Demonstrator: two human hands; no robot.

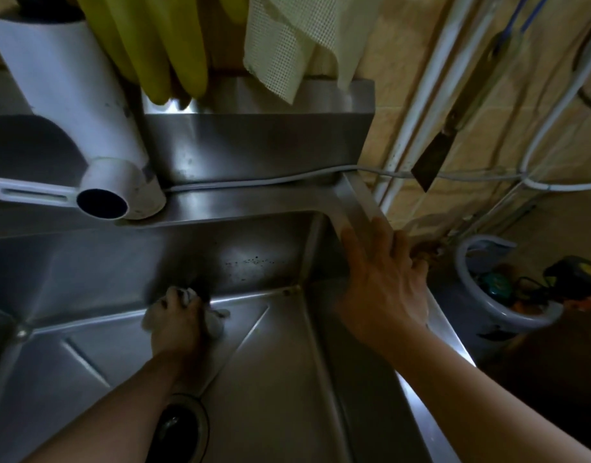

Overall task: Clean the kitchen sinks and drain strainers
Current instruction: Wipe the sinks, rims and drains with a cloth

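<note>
A deep stainless steel sink [274, 362] fills the view below me. My left hand [177, 325] reaches down inside it and grips a pale grey cloth [215, 320], pressing it where the back wall meets the floor of the basin. Small dark specks [250, 261] dot the back wall to the right of the cloth. The round drain opening [182, 426] lies near the front, partly hidden behind my left forearm. My right hand [384, 282] rests flat, fingers spread, on the sink's right rim [357, 202] and holds nothing.
A white faucet unit [117, 195] juts over the back ledge at left. Yellow rubber gloves [160, 45] and a mesh cloth [287, 45] hang above the backsplash. Right of the sink: white pipes, a hanging cleaver [434, 158] and a white bucket [501, 289] of items on the floor.
</note>
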